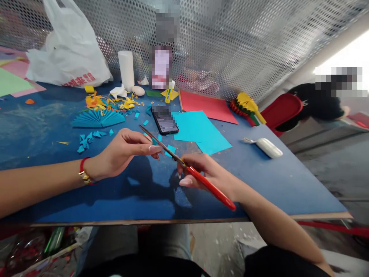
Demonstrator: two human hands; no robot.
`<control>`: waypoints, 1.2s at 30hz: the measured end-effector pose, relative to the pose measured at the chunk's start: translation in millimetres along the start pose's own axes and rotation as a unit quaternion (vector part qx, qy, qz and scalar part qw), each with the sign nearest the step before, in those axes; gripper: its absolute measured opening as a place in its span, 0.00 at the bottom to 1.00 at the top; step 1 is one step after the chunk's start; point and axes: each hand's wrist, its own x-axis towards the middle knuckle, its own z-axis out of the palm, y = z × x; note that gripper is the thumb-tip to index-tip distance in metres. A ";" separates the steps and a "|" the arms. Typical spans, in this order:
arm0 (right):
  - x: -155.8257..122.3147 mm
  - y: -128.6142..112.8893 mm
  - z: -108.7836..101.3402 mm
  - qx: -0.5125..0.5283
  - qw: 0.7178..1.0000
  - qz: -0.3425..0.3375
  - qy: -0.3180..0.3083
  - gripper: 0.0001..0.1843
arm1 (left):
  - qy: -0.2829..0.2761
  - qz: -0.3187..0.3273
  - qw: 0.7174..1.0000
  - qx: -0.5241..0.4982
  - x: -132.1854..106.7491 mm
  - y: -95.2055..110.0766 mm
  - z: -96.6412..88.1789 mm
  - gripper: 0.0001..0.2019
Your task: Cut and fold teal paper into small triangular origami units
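Scissors (190, 171) with red handles and slender metal blades, held in the right fingers (186, 181); the blades slant past the left fingertips (144, 149), their opening indistinct. A small blue paper piece (155, 141) shows just beside the left fingertips, contact unclear.

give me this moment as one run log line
right hand: holds red-handled scissors | left hand: at the blades | table: folded blue fan, red sheet, flat-lying phone

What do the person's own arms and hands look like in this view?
The left hand has a red bracelet with gold-coloured pieces at its wrist; no left sleeve shows. The right hand has a bare wrist; its arm wears a black sleeve.
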 end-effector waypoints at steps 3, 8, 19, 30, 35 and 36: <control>-3.9 -1.2 3.2 0.054 0.998 0.001 -0.030 0.33 | -0.014 -0.016 1.000 0.001 -3.9 4.7 3.8 0.05; -6.3 2.4 7.6 0.051 0.999 0.011 -0.017 0.34 | -0.026 -0.026 0.999 -0.021 -8.3 7.6 8.4 0.05; -6.9 1.6 13.0 0.091 0.996 0.007 -0.009 0.32 | -0.003 -0.025 0.999 -0.039 -12.5 9.3 15.9 0.08; -8.0 -1.5 15.5 0.106 0.994 -0.014 -0.018 0.30 | 0.002 -0.034 0.998 -0.044 -12.5 8.9 15.7 0.06; -7.6 1.0 14.1 0.114 0.993 -0.030 -0.028 0.28 | -0.008 -0.038 0.998 -0.043 -12.1 9.4 14.0 0.05; -7.4 1.3 13.7 0.117 0.992 -0.030 -0.032 0.28 | -0.011 -0.042 0.998 -0.042 -11.7 9.1 13.4 0.04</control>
